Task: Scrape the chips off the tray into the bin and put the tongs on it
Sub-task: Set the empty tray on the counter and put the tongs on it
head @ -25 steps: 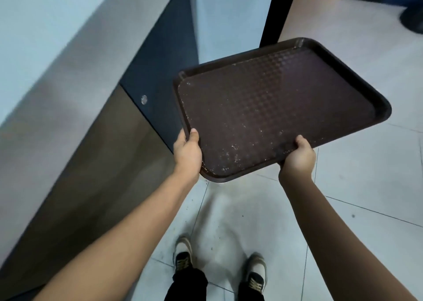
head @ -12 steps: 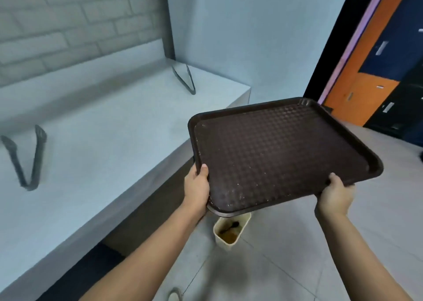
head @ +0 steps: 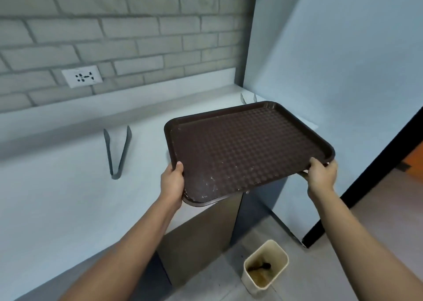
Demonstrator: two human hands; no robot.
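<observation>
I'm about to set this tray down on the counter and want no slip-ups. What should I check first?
1. Left hand grips the tray edge: ok.
2. Right hand grips the other edge: ok.
3. Chips gone from tray: ok, only crumbs remain.
4. Tongs on the counter lie apart from the tray: ok.
5. Second tongs behind the tray, mostly hidden: cannot tell.
6. Bin on the floor, out of the way: ok.

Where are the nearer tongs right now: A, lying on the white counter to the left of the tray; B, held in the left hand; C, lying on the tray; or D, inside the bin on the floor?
A: the tongs lie on the white counter, apart from the tray, which both the left hand and right hand grip.
</observation>
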